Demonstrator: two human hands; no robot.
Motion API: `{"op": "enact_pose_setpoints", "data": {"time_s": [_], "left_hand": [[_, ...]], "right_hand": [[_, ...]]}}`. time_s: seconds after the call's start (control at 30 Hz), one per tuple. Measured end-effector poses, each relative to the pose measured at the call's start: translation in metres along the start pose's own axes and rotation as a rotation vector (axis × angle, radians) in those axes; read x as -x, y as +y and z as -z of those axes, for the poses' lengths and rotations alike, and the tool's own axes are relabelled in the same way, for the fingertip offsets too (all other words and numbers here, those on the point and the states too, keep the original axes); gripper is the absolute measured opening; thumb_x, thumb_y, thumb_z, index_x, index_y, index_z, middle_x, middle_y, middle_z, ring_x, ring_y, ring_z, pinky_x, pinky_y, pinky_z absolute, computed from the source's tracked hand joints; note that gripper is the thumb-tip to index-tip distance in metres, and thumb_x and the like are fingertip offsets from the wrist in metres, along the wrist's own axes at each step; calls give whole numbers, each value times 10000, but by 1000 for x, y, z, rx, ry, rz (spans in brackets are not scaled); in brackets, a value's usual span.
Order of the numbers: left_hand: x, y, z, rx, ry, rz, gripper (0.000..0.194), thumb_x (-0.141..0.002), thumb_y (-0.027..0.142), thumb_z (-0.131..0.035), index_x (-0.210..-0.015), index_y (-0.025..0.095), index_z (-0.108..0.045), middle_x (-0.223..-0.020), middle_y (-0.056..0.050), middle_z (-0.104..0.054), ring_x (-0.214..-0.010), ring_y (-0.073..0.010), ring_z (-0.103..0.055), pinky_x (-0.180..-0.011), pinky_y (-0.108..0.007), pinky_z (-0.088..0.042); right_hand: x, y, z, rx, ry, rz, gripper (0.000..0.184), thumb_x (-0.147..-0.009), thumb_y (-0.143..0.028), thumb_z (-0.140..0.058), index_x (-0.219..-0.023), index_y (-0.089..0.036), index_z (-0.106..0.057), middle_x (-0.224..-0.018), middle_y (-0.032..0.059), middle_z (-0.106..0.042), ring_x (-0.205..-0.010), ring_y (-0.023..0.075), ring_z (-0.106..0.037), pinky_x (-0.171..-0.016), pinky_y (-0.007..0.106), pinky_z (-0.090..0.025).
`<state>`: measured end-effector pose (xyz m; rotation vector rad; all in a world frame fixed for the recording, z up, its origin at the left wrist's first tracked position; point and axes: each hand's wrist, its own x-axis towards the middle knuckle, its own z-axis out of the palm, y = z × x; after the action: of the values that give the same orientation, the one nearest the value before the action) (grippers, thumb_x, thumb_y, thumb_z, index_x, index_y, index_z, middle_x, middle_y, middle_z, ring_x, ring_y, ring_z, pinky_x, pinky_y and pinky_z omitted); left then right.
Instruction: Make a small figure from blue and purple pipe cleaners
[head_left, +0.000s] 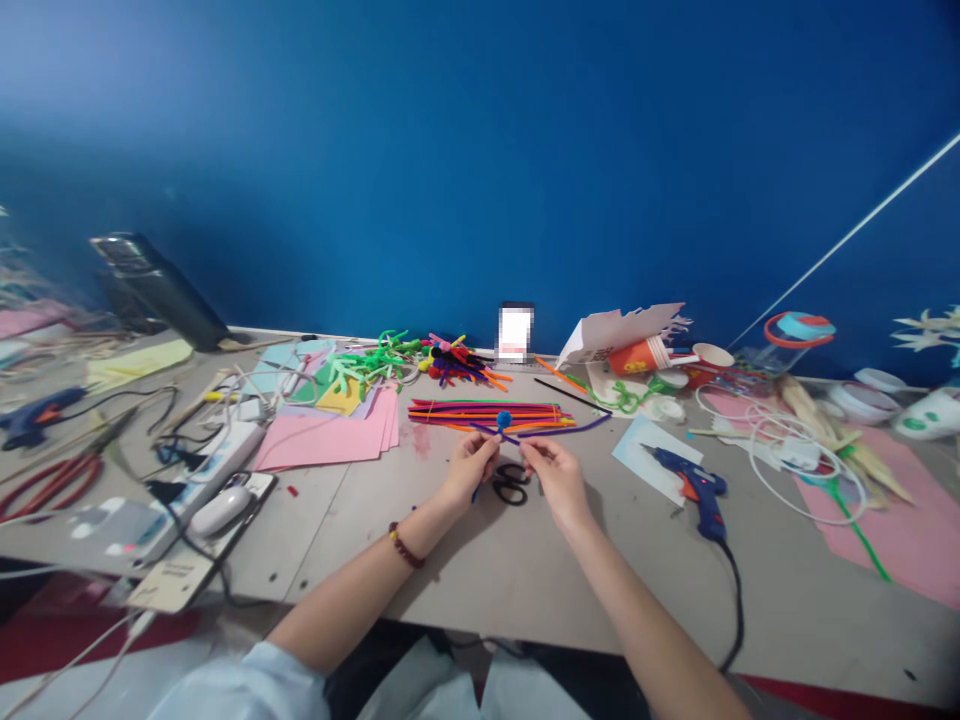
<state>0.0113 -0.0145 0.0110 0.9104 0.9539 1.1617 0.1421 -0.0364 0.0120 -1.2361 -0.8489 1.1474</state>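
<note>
My left hand [474,468] pinches a dark blue pipe cleaner [487,429], with a tail of it hanging below the fingers. A small fuzzy blue ball [504,420] stands at the top of this piece, between my hands. The fingertips of my right hand [556,476] close on the other end of the pipe cleaner. Under and between the hands lie scissors with black handles [511,486]; their blades are hard to make out. Just beyond the fingers rests a bundle of pink, orange and purple pipe cleaners [450,412].
To the right, a blue glue gun [694,482] lies beside pale blue paper [637,455]. Pink sheets [322,440], a power strip [206,480] and a mouse [221,510] are on the left. Green pipe-cleaner shapes [375,362] and a red paper cup [637,357] sit near the blue wall.
</note>
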Motion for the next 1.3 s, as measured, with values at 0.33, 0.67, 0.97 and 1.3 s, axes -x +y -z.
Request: {"op": "enact_pose_setpoints", "data": {"time_s": [0.33,0.67,0.97,1.3], "left_hand": [[1,3,0,-26,142,-65,344,-670,461,-682,-645,154,-528,-518,58,-461,-391,-25,-318,-381,-176,-212],[-1,6,5,-20,231,-121,337,-710,441,-649,-620,167,-476,-492,71,-411,-399,-35,-307,-395,-180,-222],[1,3,1,-11,172,-88,332,-673,447,-683,-641,155,-527,-533,51,-471,-406,-32,-331,-399,-184,-235],[6,-6,-3,-44,64,-96,330,-688,459,-687,-674,156,-557,-519,48,-473,-412,-39,-352,-412,-192,-251]], "right_hand": [[-1,-1,4,-51,53,18,244,-706,-448,-639,-838,-244,-623,-734,0,-622,-571,130,-525,-520,254,-428],[-3,-1,5,-144,69,-47,195,-674,-378,-624,-809,-238,-627,-787,6,-607,-613,132,-530,-512,251,-427],[-2,3,1,-53,-54,-41,316,-619,-402,-737,-845,-202,-644,-722,2,-623,-588,121,-545,-497,229,-417],[-2,6,0,-8,-63,-37,316,-613,-447,-733,-777,-184,-669,-663,31,-673,-534,131,-575,-471,241,-414]]}}
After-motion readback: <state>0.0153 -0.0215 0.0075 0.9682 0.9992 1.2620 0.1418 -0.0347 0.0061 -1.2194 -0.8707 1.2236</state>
